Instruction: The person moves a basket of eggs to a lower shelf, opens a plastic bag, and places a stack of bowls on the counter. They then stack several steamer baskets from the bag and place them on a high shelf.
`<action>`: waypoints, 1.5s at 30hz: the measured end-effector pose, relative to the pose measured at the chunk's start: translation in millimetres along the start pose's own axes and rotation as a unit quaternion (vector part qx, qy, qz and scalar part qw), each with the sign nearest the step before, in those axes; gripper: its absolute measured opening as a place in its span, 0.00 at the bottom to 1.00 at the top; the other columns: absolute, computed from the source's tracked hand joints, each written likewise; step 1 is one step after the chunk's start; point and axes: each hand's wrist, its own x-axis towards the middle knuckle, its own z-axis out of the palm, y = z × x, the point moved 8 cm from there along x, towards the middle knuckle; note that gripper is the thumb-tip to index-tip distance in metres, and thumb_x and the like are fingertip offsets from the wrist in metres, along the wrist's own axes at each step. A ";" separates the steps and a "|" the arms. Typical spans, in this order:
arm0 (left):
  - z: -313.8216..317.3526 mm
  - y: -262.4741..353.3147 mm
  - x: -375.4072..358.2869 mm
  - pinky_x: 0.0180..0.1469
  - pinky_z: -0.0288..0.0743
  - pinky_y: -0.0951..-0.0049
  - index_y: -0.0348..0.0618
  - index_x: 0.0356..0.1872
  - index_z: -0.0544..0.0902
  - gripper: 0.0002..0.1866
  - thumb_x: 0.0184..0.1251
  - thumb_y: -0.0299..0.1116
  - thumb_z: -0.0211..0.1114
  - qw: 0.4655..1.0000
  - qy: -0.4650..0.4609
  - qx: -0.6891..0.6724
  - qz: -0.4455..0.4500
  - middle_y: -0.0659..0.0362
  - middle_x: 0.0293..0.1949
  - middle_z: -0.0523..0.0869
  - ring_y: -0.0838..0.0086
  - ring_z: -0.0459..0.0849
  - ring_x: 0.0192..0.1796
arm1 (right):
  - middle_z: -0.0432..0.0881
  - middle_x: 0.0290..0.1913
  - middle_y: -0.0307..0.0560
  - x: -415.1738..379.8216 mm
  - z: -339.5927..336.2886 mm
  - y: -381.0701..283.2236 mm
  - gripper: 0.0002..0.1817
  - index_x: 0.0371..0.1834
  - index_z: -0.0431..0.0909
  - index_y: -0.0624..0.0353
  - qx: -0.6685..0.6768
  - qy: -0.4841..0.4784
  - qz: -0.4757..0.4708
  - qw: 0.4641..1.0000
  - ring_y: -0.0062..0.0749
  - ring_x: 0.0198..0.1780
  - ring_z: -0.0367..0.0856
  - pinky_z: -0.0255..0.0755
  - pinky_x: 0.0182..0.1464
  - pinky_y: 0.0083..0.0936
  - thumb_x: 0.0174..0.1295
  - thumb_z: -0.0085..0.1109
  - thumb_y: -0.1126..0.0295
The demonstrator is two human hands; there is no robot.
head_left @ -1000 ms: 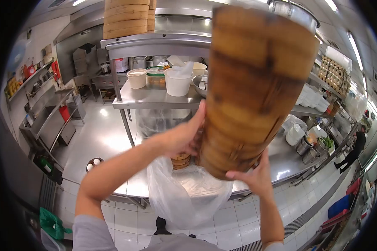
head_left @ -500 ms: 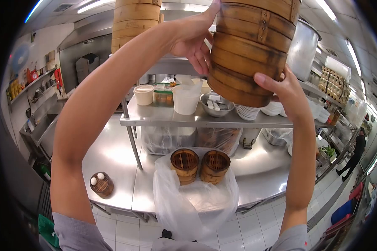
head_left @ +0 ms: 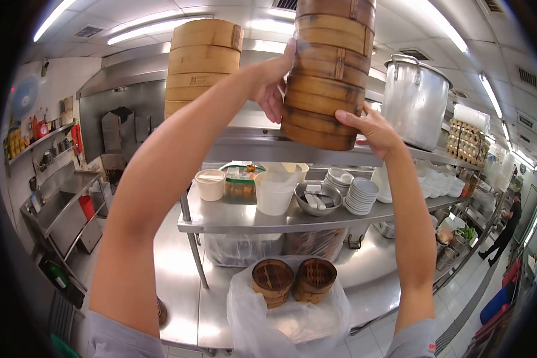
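A tall stack of dark bamboo steamers [head_left: 328, 92] is held up in front of me at upper-shelf height, its top cut off by the frame. My left hand [head_left: 273, 86] is pressed along its left side, the fingers partly behind it. Low on the right side, my right hand [head_left: 371, 128] grips the stack with the thumb across the front. To its left stands a paler stack of wide bamboo steamers [head_left: 203, 68]. A large steel stockpot [head_left: 416, 101] sits on the upper shelf [head_left: 250, 150] to the right.
Below, the middle shelf [head_left: 250, 224] carries a white tub [head_left: 210, 186], a plastic pitcher [head_left: 274, 194], a metal bowl [head_left: 318, 203] and stacked dishes [head_left: 361, 197]. Two small bamboo steamers [head_left: 273, 283] rest on a plastic bag [head_left: 250, 319] on the counter. A person [head_left: 507, 227] stands far right.
My view has tilted upward, so shelves and counter sit lower in frame. The steamer stack has been raised relative to the shelves, still between both hands.
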 end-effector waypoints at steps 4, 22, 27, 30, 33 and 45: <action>-15.2 -5.2 11.7 0.66 0.68 0.39 0.25 0.77 0.43 0.77 0.43 0.93 0.23 0.998 0.056 -0.005 -0.003 0.16 0.68 0.59 0.26 0.68 0.68 | 0.65 0.70 0.74 23.4 9.7 5.0 0.76 0.77 0.38 0.82 0.048 -0.022 -0.039 0.998 0.54 0.76 0.60 0.50 0.76 0.44 0.40 0.83 0.43; 140.9 -162.6 -175.7 0.70 0.50 0.28 0.52 0.78 0.59 0.48 0.61 0.58 0.70 0.810 0.206 0.320 0.445 0.42 0.79 0.55 0.47 0.56 0.79 | 0.71 0.71 0.55 143.2 91.1 19.9 0.58 0.74 0.66 0.50 -0.041 -0.086 -0.024 0.995 0.50 0.74 0.64 0.51 0.72 0.60 0.39 0.79 0.35; 148.5 -289.4 -207.1 0.70 0.59 0.36 0.50 0.77 0.62 0.44 0.64 0.56 0.70 0.914 0.035 0.259 0.309 0.39 0.78 0.53 0.44 0.62 0.76 | 0.63 0.77 0.53 181.4 111.3 38.1 0.65 0.76 0.65 0.47 -0.141 -0.110 0.131 0.975 0.57 0.72 0.65 0.62 0.67 0.61 0.31 0.80 0.30; 140.6 -355.7 -223.7 0.72 0.64 0.52 0.46 0.77 0.59 0.46 0.64 0.51 0.73 0.951 -0.031 0.224 0.209 0.38 0.78 0.49 0.44 0.61 0.76 | 0.60 0.78 0.53 208.9 122.2 50.3 0.66 0.76 0.64 0.46 -0.157 -0.145 0.153 0.965 0.55 0.71 0.67 0.64 0.66 0.61 0.31 0.80 0.29; 134.4 -384.6 -245.9 0.73 0.63 0.55 0.46 0.76 0.61 0.43 0.66 0.51 0.71 0.980 -0.022 0.145 0.133 0.40 0.78 0.53 0.46 0.61 0.76 | 0.58 0.78 0.59 217.0 128.0 49.9 0.68 0.77 0.62 0.53 -0.150 -0.150 0.156 0.965 0.57 0.72 0.66 0.65 0.65 0.64 0.31 0.81 0.30; 154.7 -433.0 -232.5 0.75 0.61 0.57 0.47 0.75 0.64 0.41 0.66 0.49 0.71 0.988 -0.148 0.051 -0.004 0.45 0.78 0.58 0.50 0.62 0.76 | 0.57 0.79 0.60 205.2 146.0 21.9 0.73 0.79 0.57 0.57 -0.195 -0.162 0.073 0.965 0.59 0.76 0.61 0.61 0.66 0.72 0.31 0.75 0.24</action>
